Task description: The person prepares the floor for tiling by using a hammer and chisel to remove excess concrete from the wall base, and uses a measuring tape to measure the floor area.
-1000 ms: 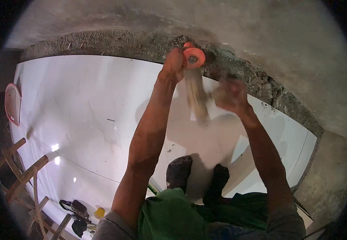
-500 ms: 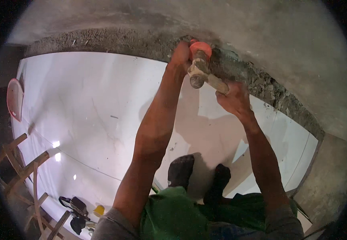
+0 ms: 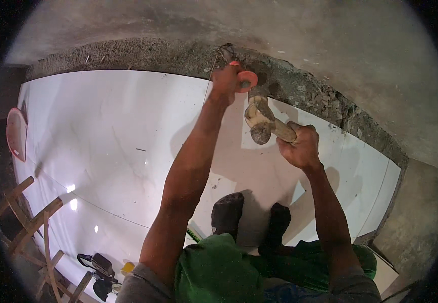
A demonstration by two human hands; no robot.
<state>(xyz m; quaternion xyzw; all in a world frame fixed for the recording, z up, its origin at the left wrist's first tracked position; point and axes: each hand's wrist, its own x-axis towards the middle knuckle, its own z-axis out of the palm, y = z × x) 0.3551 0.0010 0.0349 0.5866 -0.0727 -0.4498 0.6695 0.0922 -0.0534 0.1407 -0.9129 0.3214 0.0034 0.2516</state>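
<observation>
My left hand (image 3: 225, 82) is closed around a chisel with a round orange hand guard (image 3: 248, 80), at the strip of rough, chipped mortar (image 3: 305, 93) along the foot of the wall. The chisel's far end lies near a dark broken spot and is partly hidden by my fingers. In my right hand (image 3: 302, 147) I grip the wooden handle of a hammer (image 3: 261, 122). Its thick, worn head, caked pale, hangs over the white tile just nearer to me than the orange guard, apart from it.
Large glossy white tiles (image 3: 98, 136) cover the floor under my dark-socked feet (image 3: 227, 214). A wooden frame (image 3: 32, 222) stands at left, below a pink basin (image 3: 16, 134). A dark strapped item (image 3: 100, 265) and a yellow cup (image 3: 127, 267) lie lower left. Concrete wall (image 3: 340, 45) rises ahead.
The hammer has moved back toward me and slightly right, away from the orange guard. My left hand with the chisel has shifted slightly nearer and left.
</observation>
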